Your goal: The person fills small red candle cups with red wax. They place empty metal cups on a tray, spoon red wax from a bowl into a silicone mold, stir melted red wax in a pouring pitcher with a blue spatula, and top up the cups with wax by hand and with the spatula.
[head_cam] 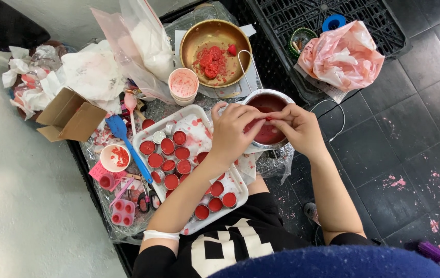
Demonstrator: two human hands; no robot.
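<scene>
My left hand [232, 131] and my right hand [297, 128] meet over a small metal pot [261, 100] of dark red liquid. Their fingertips pinch a small red piece [268, 119] between them. What the piece is I cannot tell. Below my left forearm lies a white tray [195, 114] holding several small round tins filled with red wax [171, 164], spotted with red drips.
A brass bowl [194, 41] with red crumbs stands behind the pot, a stained paper cup [183, 85] beside it. A blue spatula [124, 136], a cardboard box [68, 116], plastic bags and a pink mould [122, 212] crowd the left. A black crate [281, 15] holds a pink bag.
</scene>
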